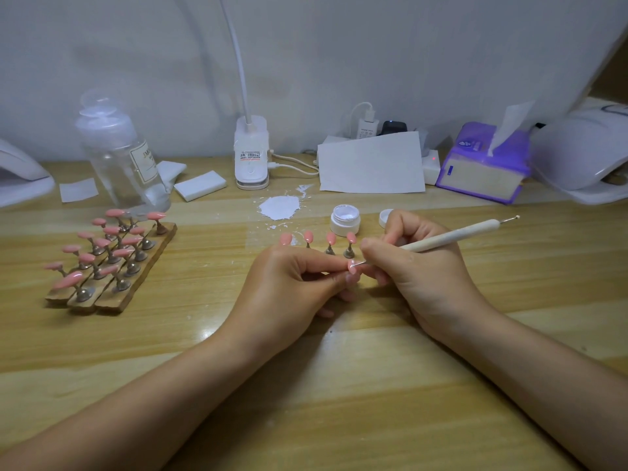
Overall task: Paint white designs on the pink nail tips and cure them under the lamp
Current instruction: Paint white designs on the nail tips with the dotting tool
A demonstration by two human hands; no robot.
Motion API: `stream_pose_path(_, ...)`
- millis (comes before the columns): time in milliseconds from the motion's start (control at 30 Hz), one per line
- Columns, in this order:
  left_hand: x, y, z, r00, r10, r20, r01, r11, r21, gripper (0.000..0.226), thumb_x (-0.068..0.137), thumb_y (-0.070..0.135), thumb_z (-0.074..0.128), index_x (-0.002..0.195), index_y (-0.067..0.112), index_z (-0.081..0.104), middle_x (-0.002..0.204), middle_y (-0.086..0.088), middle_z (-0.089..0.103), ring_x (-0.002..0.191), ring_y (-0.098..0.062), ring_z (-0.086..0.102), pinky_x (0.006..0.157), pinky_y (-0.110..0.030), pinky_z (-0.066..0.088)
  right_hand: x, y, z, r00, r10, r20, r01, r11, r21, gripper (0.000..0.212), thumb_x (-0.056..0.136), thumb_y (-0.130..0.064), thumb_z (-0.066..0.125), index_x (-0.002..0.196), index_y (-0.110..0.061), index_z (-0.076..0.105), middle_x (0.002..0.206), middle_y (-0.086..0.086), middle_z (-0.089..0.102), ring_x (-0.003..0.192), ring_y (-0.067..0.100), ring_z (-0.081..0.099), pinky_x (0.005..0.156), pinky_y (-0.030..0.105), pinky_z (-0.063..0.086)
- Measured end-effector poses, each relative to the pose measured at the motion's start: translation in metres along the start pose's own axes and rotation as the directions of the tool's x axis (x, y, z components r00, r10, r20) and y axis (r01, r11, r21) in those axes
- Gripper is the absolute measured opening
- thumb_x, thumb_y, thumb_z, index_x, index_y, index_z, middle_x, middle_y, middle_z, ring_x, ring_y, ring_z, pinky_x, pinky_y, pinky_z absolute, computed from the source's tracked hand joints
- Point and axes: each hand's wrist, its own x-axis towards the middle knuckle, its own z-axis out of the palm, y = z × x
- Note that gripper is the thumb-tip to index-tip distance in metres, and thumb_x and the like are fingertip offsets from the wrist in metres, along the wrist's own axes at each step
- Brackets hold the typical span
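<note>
My left hand point(292, 283) pinches a pink nail tip point(351, 265) on its small stand at the table's middle. My right hand point(418, 266) grips a white dotting pen point(452, 236) like a pencil, its metal point touching that tip. Behind my fingers, several more pink tips point(330, 240) stand on little metal holders in a row. An open white jar of paint point(345, 219) sits just beyond them, its lid point(385, 217) beside it. A white curing lamp point(584, 158) stands at the far right.
A wooden rack point(112, 294) carrying several pink tips lies at the left. A clear bottle point(122, 158), white pads point(199, 185), a clip lamp base point(251, 158), a paper sheet point(372, 164), a purple tissue pack point(486, 168) and a white spill point(280, 207) fill the back. Another lamp point(20, 178) sits at the far left.
</note>
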Motion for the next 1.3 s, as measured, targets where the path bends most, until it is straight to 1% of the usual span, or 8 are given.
stream_pose_path(133,0.0001,0.0001,-0.0003,1.0,0.007,-0.002,-0.007,1.0,-0.014,0.014,0.078,0.016,0.067,0.075,0.029,0.073,0.065,0.003,0.07,0.044,0.005,0.054,0.047,-0.006,0.042,0.0008,-0.0001,0.0004,1.0,0.009,0.0,-0.009,1.0,0.011,0.043,0.069,0.003,0.064,0.041,-0.022,0.043,0.033,-0.005,0.041,0.033,0.006,0.042,0.042,0.017,0.036)
stream_pose_path(400,0.0003,-0.002,-0.0005,1.0,0.008,-0.006,-0.008,1.0,0.029,0.014,0.078,0.02,0.068,0.076,0.032,0.073,0.065,0.006,0.071,0.044,0.002,0.055,0.061,-0.005,0.043,-0.0001,-0.0023,0.002,1.0,0.02,-0.002,-0.02,1.0,-0.009,0.029,0.061,-0.007,0.058,0.041,-0.021,0.043,0.033,-0.003,0.041,0.033,0.006,0.042,0.04,0.014,0.034)
stream_pose_path(533,0.0002,-0.001,-0.0001,1.0,0.007,-0.005,-0.007,1.0,-0.008,0.015,0.078,0.015,0.068,0.075,0.029,0.073,0.065,0.002,0.07,0.048,0.002,0.056,0.047,-0.007,0.043,-0.0007,-0.0027,0.0022,1.0,0.017,-0.003,-0.017,0.999,-0.03,0.028,0.061,-0.007,0.058,0.041,-0.021,0.043,0.033,-0.004,0.042,0.033,0.007,0.043,0.04,0.015,0.034)
stream_pose_path(667,0.0006,-0.0023,0.0,1.0,-0.003,-0.003,0.003,1.0,0.011,0.014,0.079,0.018,0.068,0.075,0.031,0.073,0.065,0.004,0.071,0.048,0.0,0.057,0.054,-0.005,0.044,-0.0002,-0.0015,0.0016,1.0,0.011,-0.006,-0.011,0.999,-0.047,0.028,0.061,-0.008,0.058,0.041,-0.021,0.044,0.033,-0.004,0.042,0.034,0.007,0.043,0.041,0.016,0.035)
stream_pose_path(1000,-0.0003,0.0006,0.0002,1.0,0.002,0.0,-0.002,1.0,-0.003,0.015,0.079,0.015,0.067,0.075,0.027,0.073,0.065,0.003,0.07,0.044,0.003,0.053,0.047,-0.006,0.042,-0.0003,-0.001,0.0015,1.0,0.014,-0.013,-0.014,0.998,-0.065,0.027,0.06,-0.009,0.058,0.041,-0.021,0.044,0.033,-0.004,0.042,0.034,0.008,0.042,0.04,0.016,0.034)
stream_pose_path(1133,0.0003,-0.0018,0.0001,1.0,0.012,-0.006,-0.011,1.0,0.025,0.018,0.079,0.018,0.067,0.072,0.034,0.073,0.064,0.005,0.07,0.045,0.001,0.055,0.059,-0.011,0.047,-0.0004,-0.0016,0.0018,1.0,0.015,-0.015,-0.016,0.997,-0.073,0.028,0.06,-0.009,0.058,0.04,-0.021,0.043,0.032,-0.003,0.041,0.034,0.007,0.04,0.04,0.016,0.034)
stream_pose_path(1233,-0.0003,0.0007,0.0002,1.0,0.024,-0.006,-0.024,1.0,0.009,0.019,0.079,0.014,0.067,0.072,0.032,0.072,0.064,0.003,0.07,0.042,0.005,0.053,0.048,-0.005,0.041,-0.0002,-0.0018,0.0022,1.0,0.02,-0.02,-0.021,0.998,-0.066,0.028,0.06,-0.009,0.058,0.04,-0.021,0.043,0.032,-0.004,0.04,0.034,0.007,0.039,0.04,0.016,0.033)
stream_pose_path(1300,-0.0004,0.0005,0.0001,1.0,0.028,-0.007,-0.028,0.999,0.02,0.019,0.079,0.015,0.067,0.073,0.032,0.073,0.064,0.003,0.07,0.044,0.004,0.054,0.052,-0.003,0.041,-0.0003,-0.0016,0.0024,1.0,0.019,-0.023,-0.021,0.998,-0.066,0.028,0.06,-0.009,0.058,0.04,-0.021,0.043,0.033,-0.004,0.042,0.034,0.007,0.041,0.04,0.015,0.034)
